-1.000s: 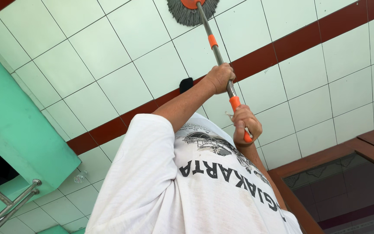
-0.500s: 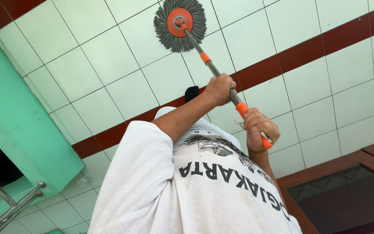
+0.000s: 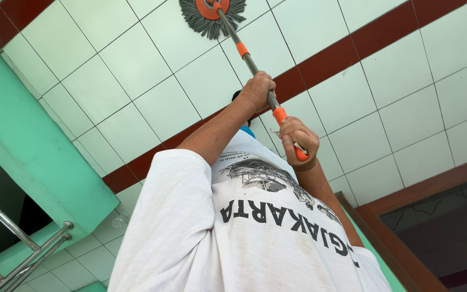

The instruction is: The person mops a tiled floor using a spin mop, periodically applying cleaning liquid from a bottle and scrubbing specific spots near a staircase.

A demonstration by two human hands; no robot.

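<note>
1. A surface of white square tiles, crossed by a dark red tile band, fills most of the view.
2. A green painted wall runs down the left side, with a shiny metal railing at its lower edge.
3. A person's white printed T-shirt takes up the lower middle, both arms stretched away from it toward the tiles.
4. A dark wood frame sits at lower right.
5. A round mop head, grey fringe around an orange disc, presses flat against the white tiles at the top edge.
6. The mop's metal pole with orange collars slants from the head to the hands.
7. The left hand is wrapped tight around the pole, farther along it.
8. The right hand is clenched on the orange grip at the pole's near end.
</note>
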